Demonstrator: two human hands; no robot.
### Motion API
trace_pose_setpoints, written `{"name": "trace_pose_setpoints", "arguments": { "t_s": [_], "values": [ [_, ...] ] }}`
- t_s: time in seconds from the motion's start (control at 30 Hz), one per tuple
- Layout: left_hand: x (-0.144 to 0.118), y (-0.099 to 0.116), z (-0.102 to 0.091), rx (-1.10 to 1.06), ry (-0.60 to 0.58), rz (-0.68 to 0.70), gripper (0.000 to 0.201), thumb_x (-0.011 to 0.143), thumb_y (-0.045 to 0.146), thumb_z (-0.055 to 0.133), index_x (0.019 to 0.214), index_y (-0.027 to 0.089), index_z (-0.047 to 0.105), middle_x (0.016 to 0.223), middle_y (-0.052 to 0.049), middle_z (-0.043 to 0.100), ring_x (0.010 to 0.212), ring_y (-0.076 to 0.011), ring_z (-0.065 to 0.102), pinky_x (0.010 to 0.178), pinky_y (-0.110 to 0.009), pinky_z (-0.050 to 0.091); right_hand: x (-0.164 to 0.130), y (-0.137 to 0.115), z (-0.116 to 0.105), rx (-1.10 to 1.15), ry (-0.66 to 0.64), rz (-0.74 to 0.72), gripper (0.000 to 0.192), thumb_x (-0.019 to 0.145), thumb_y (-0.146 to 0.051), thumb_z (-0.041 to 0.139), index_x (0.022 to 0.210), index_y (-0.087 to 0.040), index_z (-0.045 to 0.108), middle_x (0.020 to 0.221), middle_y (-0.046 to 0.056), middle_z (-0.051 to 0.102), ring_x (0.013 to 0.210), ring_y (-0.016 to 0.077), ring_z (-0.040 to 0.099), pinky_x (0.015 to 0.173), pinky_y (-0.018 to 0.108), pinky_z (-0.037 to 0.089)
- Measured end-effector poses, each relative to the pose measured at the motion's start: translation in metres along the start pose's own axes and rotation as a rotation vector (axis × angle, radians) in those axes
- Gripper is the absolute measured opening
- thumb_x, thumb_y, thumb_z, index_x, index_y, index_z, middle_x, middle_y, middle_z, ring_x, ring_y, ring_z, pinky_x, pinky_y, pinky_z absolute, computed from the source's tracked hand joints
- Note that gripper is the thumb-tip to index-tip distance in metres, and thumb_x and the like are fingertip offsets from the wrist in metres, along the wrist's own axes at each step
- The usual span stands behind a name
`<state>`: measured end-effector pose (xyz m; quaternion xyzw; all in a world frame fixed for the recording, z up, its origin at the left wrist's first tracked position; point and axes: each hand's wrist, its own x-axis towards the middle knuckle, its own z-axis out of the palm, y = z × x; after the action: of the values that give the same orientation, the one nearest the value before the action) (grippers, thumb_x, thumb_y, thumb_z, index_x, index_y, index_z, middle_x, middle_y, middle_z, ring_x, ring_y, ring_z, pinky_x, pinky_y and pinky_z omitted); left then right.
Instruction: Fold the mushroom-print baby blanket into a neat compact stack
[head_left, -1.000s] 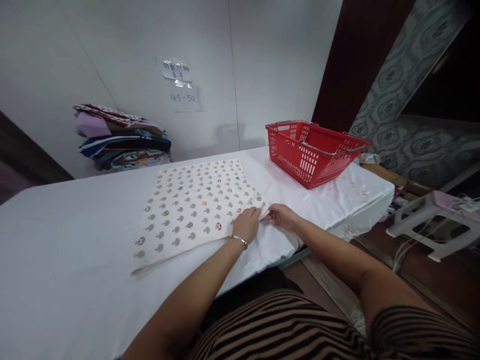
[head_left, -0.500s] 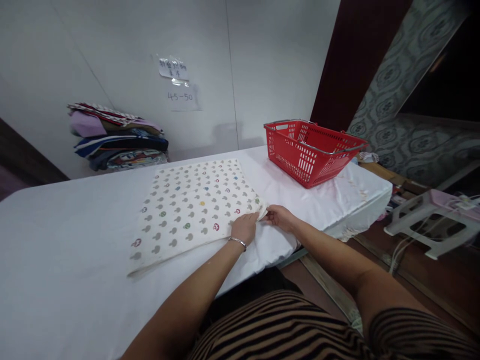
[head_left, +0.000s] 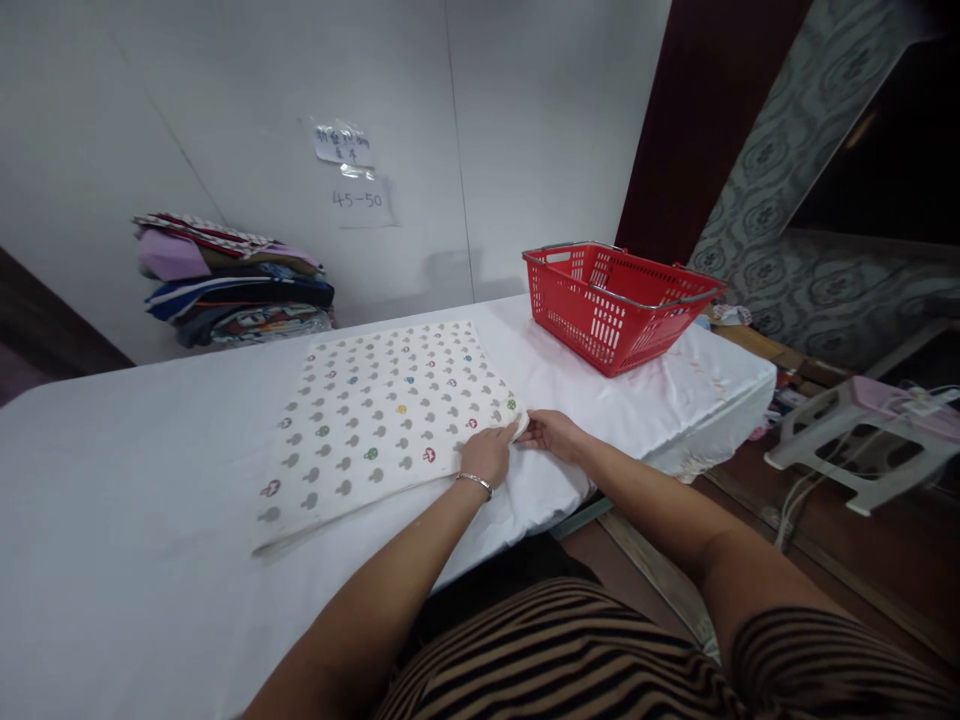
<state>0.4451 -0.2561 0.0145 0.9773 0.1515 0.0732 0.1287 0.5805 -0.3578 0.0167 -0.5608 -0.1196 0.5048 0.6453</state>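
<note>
A white wall [head_left: 525, 120] stood behind the table [head_left: 112, 500] with its white cover; a printed cloth [head_left: 375, 420] lay flat at the table's middle, a red basket [head_left: 615, 305] far right, folded clothes [head_left: 232, 285] far left; the left hand [head_left: 487, 455] and right hand [head_left: 551, 435] pinched the cloth's near right corner.

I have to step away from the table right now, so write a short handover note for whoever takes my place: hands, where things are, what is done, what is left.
Left hand: rests on the near right corner of the patterned cloth, fingers pinching its edge.
Right hand: pinches the same corner from the right.
Cloth: lies flat on the white table, apparently already folded, its layered edge showing at the near left.
Red basket: stands at the table's far right; its contents cannot be seen.
Stack of folded fabrics: far left, against the wall.
Done: cloth spread and smoothed.
Left: probably further folds, then putting it away.
</note>
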Motion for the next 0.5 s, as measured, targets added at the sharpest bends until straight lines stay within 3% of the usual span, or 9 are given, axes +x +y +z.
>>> {"name": "trace_pose_setpoints", "arguments": {
  "t_s": [0.23, 0.5],
  "values": [
    [0.005, 0.003, -0.01, -0.151, 0.027, -0.097, 0.038, 0.087, 0.041, 0.047, 0.118, 0.023, 0.059, 0.113, -0.007, 0.065, 0.105, -0.0231, 0.057, 0.087, -0.032, 0.041, -0.004, 0.002, 0.003, 0.023, 0.02, -0.056, 0.024, 0.093, -0.019, 0.04, 0.077, -0.014, 0.056, 0.066, 0.004, 0.064, 0.058, 0.0119, 0.063, 0.054, 0.022, 0.051],
    [0.015, 0.002, -0.011, -0.285, 0.045, -0.166, 0.029, 0.086, 0.037, 0.047, 0.094, 0.022, 0.071, 0.102, -0.005, 0.068, 0.097, -0.0187, 0.058, 0.083, -0.028, 0.04, -0.003, 0.005, 0.001, -0.032, 0.02, -0.148, 0.017, 0.09, -0.023, 0.051, 0.075, -0.015, 0.054, 0.069, 0.005, 0.066, 0.061, 0.0122, 0.064, 0.049, 0.02, 0.048]
  ]
}}
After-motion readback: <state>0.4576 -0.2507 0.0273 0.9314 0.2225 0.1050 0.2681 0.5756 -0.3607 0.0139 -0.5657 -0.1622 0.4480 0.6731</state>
